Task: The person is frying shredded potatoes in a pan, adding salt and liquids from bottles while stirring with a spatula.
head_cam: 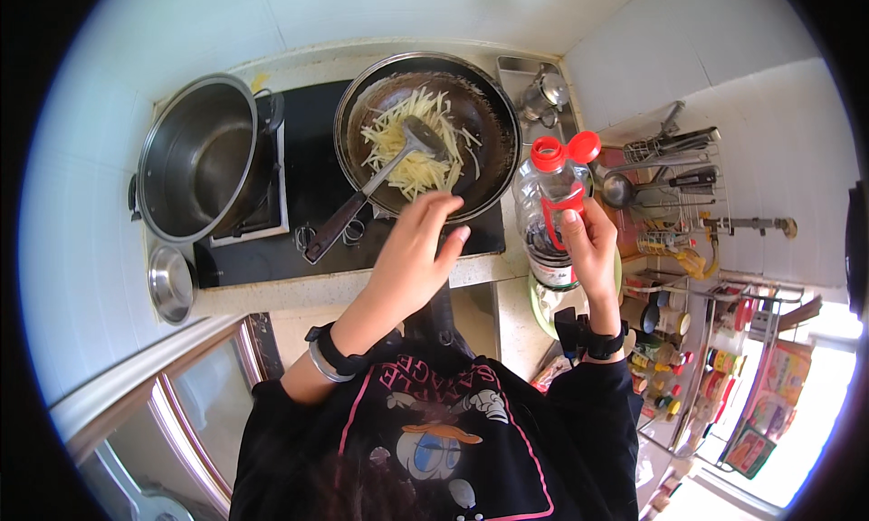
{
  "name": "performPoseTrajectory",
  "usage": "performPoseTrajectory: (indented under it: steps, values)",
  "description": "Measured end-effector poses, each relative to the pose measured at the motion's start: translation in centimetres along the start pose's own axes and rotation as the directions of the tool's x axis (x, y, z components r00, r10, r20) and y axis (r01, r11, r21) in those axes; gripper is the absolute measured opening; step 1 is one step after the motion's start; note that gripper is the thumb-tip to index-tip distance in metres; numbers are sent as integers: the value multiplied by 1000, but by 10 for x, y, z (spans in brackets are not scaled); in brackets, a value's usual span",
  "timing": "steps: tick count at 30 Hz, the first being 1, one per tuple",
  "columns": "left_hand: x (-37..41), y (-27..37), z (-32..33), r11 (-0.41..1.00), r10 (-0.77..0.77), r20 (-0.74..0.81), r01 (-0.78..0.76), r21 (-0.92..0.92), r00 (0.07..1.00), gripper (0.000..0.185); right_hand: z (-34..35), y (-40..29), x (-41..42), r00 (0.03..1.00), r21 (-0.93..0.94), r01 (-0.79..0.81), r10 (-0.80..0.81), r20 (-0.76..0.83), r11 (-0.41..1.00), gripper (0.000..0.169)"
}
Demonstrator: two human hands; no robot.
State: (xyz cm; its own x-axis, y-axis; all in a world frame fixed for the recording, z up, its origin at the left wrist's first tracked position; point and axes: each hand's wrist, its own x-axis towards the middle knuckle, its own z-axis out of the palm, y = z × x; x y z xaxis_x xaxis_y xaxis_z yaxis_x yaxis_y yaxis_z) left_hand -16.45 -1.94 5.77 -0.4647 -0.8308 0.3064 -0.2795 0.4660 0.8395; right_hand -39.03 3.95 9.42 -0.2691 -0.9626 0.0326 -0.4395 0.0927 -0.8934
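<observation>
My right hand (592, 246) grips the red handle of a large clear plastic bottle (553, 242), held upright. Its red flip cap (584, 147) is open, and dark liquid shows in the lower part. My left hand (424, 256) is at the near rim of the wok (499, 175), fingers apart and holding nothing; whether it touches the rim I cannot tell. Pale shredded strips, probably potato (407, 124), lie heaped in the wok. A spatula (387, 171) rests with its metal blade on the strips and its dark handle over the near left rim.
A deep steel pot (224, 158) stands left on the black cooktop (309, 134), with a small metal bowl (171, 283) nearer. A metal pitcher (543, 96) sits on a tray behind the bottle. Utensils hang on a wall rack (706, 188) at right, above shelves of seasoning jars (669, 358).
</observation>
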Motion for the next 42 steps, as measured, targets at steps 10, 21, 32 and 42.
performPoseTrajectory:
  steps: [10,21,32,42]
  values:
    - [-36,-85,-50,473,-369,23,167,865,929,58,-8,24,31,993,-299,121,-118,27,947,20]
    - [-41,-67,-59,838,-544,38,541,66,838,39,-6,28,43,991,-252,130,-129,21,959,21]
    - [-58,-15,-58,181,-651,444,694,-697,615,34,1,17,52,970,-365,244,-229,83,898,20]
    - [-68,1,-50,158,-622,501,723,-673,602,43,5,19,55,955,-460,297,-257,150,837,25]
